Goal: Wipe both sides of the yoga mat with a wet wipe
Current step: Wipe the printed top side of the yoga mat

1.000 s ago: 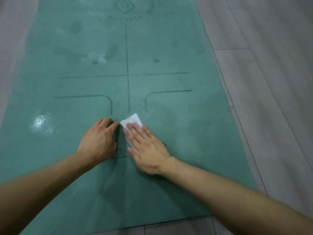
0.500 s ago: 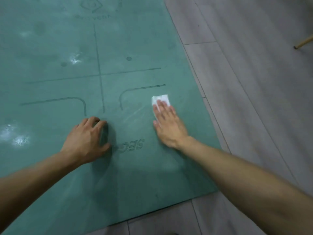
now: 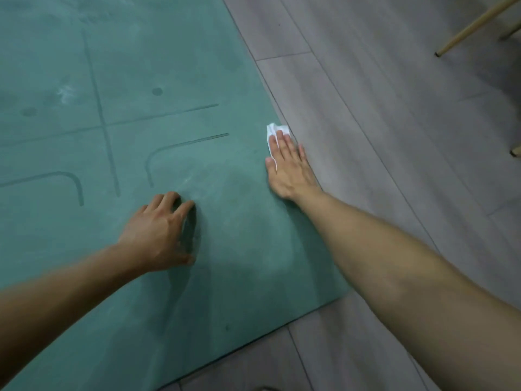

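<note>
A green yoga mat (image 3: 135, 277) with dark alignment lines lies flat on the floor and fills the left of the view. My right hand (image 3: 290, 167) lies flat with straight fingers on a white wet wipe (image 3: 273, 130), pressing it on the mat's right edge. Only the wipe's far end shows beyond my fingertips. My left hand (image 3: 158, 232) rests on the mat near its middle, fingers bent, tips propped on the surface, holding nothing.
Grey wood-plank floor (image 3: 394, 136) lies to the right of the mat and in front of its near edge. Pale wooden furniture legs (image 3: 476, 24) stand at the top right corner. Faint wet streaks (image 3: 66, 93) mark the mat's far part.
My right hand has slid the wipe rightward from the mat's centre to its right edge. My left hand has stayed propped on the mat. The view has shifted to the right.
</note>
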Available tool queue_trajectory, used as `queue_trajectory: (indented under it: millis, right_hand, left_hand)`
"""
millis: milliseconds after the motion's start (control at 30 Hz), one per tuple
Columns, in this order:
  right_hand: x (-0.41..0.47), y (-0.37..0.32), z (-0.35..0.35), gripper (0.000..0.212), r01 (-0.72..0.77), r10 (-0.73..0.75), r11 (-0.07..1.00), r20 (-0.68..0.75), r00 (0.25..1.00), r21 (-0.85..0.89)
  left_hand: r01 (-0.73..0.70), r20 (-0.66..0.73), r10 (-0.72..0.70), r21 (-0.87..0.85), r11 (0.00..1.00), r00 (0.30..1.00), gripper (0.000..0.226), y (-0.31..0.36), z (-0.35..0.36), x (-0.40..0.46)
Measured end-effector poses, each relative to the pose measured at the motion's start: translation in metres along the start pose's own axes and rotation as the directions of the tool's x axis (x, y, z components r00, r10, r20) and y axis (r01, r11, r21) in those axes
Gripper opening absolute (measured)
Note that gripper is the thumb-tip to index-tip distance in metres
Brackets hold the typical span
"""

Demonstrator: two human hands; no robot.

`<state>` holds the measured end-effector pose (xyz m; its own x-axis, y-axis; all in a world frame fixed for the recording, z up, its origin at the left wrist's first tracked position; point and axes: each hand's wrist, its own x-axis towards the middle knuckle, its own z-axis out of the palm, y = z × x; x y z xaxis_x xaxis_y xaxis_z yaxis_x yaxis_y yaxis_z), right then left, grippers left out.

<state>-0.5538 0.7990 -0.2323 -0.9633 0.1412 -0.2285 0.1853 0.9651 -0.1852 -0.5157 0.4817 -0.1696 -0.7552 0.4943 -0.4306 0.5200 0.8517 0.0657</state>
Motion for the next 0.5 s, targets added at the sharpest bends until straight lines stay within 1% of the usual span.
queue_trajectory:
  millis: [67, 167, 267, 333, 400, 433, 500]
  right_hand:
    - [0.019, -0.002, -0.006, 0.065, -0.004, 0.004, 1.000, 0.016, 1.000, 0.001]
    - [-0.013, 0.009, 0.004, 0.064, 0.040, -0.040, 0.999, 0.015, 0.999, -0.004]
    - [-0.104, 0.026, 0.018, 0.064, 0.089, -0.090, 0.996, -0.002, 0.996, -0.007]
    - [-0.174, 0.034, 0.030, 0.064, 0.059, -0.059, 0.998, 0.005, 0.998, -0.014]
    - [-0.212, 0.036, 0.039, 0.066, 0.016, -0.016, 0.999, 0.018, 1.000, -0.027]
    - [-0.211, 0.036, 0.042, 0.066, 0.002, -0.002, 1.000, 0.011, 1.000, -0.029]
    - [-0.175, 0.030, 0.042, 0.066, -0.013, 0.012, 1.000, -0.053, 0.999, -0.018]
  left_hand:
    - [-0.008, 0.002, 0.008, 0.023, 1.000, 1.000, 0.132, 0.000, -0.002, 0.000]
    - [0.008, -0.024, -0.007, 0.028, 1.000, 1.000, 0.133, 0.003, -0.002, -0.003]
    - [0.012, -0.053, -0.010, 0.036, 0.999, 0.999, 0.134, 0.003, 0.000, -0.002]
    - [0.016, -0.058, -0.014, 0.033, 0.999, 0.998, 0.134, 0.003, 0.003, -0.001]
    - [0.029, -0.056, -0.027, 0.035, 0.999, 0.998, 0.135, 0.003, 0.006, -0.002]
    - [0.034, -0.062, -0.032, 0.030, 0.999, 0.998, 0.135, 0.003, 0.007, -0.001]
    - [0.039, -0.062, -0.038, 0.021, 0.999, 0.997, 0.136, 0.005, 0.007, -0.001]
